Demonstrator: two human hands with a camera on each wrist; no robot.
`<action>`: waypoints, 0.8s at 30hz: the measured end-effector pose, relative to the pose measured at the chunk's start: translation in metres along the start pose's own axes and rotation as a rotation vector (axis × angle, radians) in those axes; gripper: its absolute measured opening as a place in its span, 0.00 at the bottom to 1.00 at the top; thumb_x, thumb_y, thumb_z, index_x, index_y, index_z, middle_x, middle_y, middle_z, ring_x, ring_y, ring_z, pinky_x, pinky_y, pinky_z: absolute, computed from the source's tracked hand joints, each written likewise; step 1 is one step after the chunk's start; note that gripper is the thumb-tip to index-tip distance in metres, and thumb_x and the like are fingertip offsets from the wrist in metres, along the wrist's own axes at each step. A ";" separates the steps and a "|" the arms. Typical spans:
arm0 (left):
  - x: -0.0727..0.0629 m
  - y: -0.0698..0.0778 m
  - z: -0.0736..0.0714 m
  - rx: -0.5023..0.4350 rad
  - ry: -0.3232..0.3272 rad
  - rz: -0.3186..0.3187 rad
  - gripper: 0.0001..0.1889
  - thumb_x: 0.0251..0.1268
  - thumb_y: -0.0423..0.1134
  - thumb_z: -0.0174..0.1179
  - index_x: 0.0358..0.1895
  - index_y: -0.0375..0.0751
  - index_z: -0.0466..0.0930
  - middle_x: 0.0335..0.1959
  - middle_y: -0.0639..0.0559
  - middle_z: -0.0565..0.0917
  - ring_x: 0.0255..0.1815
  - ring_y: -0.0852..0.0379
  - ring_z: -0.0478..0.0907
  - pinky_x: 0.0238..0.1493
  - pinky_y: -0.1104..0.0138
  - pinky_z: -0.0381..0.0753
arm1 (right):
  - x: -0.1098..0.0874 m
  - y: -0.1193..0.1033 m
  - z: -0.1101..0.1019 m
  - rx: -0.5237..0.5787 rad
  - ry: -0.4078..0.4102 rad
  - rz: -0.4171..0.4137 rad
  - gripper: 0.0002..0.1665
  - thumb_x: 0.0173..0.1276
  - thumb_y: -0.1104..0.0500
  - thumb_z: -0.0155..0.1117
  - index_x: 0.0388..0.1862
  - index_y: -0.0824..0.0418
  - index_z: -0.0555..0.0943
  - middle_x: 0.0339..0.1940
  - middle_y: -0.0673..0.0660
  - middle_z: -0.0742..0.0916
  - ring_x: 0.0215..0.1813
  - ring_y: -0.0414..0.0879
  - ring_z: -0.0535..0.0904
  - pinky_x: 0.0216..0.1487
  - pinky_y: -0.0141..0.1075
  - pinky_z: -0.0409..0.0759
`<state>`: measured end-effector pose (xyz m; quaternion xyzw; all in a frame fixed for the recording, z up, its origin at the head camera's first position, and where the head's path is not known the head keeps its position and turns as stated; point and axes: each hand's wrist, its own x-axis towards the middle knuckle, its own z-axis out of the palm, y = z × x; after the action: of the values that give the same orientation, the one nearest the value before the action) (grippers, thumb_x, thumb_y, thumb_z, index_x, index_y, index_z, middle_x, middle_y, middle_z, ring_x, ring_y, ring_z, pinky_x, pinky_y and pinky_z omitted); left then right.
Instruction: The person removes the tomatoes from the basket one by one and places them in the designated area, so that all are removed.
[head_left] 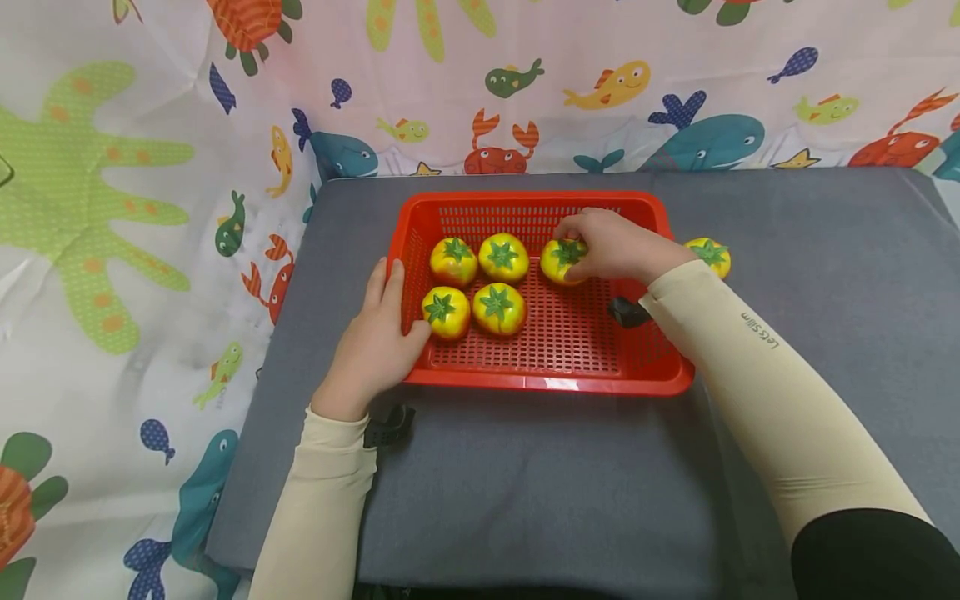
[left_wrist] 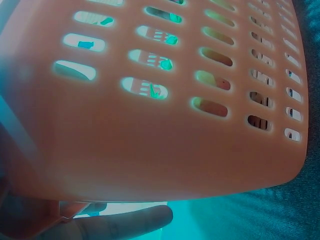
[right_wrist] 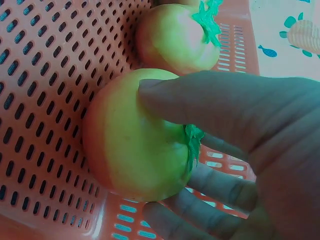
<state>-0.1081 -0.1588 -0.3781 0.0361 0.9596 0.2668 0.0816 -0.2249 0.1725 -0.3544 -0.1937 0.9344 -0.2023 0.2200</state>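
Observation:
A red plastic basket (head_left: 540,385) with slotted walls stands on the table. My left hand (head_left: 378,337) holds its left rim, thumb over the front left corner and fingers along the side; in the left wrist view a finger (left_wrist: 132,220) shows past the basket wall (left_wrist: 150,160). Inside the basket, my right hand (head_left: 611,243) grips a yellow-red tomato (head_left: 558,262) with a green leafy top, and the right wrist view shows the thumb across this tomato (right_wrist: 135,145). Several similar tomatoes, such as this front one (head_left: 498,310), sit in the basket's left half.
Another tomato (head_left: 708,257) lies on the grey-covered table (head_left: 540,483), just right of the basket and partly behind the right forearm. A curtain (head_left: 450,92) printed with sea animals hangs along the back and left of the table.

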 end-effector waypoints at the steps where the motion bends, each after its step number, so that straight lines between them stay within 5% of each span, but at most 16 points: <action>1: 0.000 0.000 0.000 -0.001 0.001 0.000 0.48 0.70 0.49 0.56 0.88 0.49 0.39 0.89 0.48 0.39 0.48 0.35 0.82 0.37 0.52 0.83 | 0.000 0.000 0.000 0.001 0.001 -0.001 0.34 0.64 0.59 0.77 0.68 0.65 0.79 0.63 0.65 0.83 0.63 0.60 0.74 0.69 0.57 0.74; 24: -0.001 0.001 -0.001 0.007 -0.003 0.000 0.48 0.71 0.49 0.56 0.88 0.50 0.38 0.89 0.47 0.38 0.49 0.35 0.82 0.40 0.50 0.84 | -0.015 -0.010 -0.006 0.009 0.017 -0.023 0.34 0.65 0.58 0.76 0.69 0.65 0.78 0.62 0.65 0.83 0.61 0.58 0.76 0.66 0.55 0.77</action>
<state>-0.1070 -0.1584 -0.3762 0.0369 0.9604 0.2632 0.0830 -0.2125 0.1724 -0.3395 -0.2016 0.9331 -0.2107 0.2107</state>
